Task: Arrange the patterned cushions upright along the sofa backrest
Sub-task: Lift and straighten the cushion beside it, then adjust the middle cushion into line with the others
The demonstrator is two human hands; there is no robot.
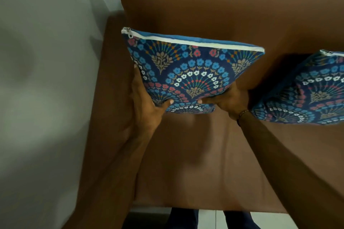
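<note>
A blue floral-patterned cushion [191, 72] with a white zipper along its top edge stands upright against the brown sofa backrest [214, 9], near the sofa's left end. My left hand [147, 102] grips its lower left side, thumb on the front. On the lower right corner my right hand [227, 100] holds it, partly hidden behind the cushion. A second cushion [312, 95] of the same pattern leans against the backrest to the right, cut off by the frame edge.
The brown sofa seat [195, 154] spreads below the cushions. The sofa's left armrest [111, 80] borders a grey-white wall [46, 61]. My legs and a pale tiled floor [210, 219] show at the bottom.
</note>
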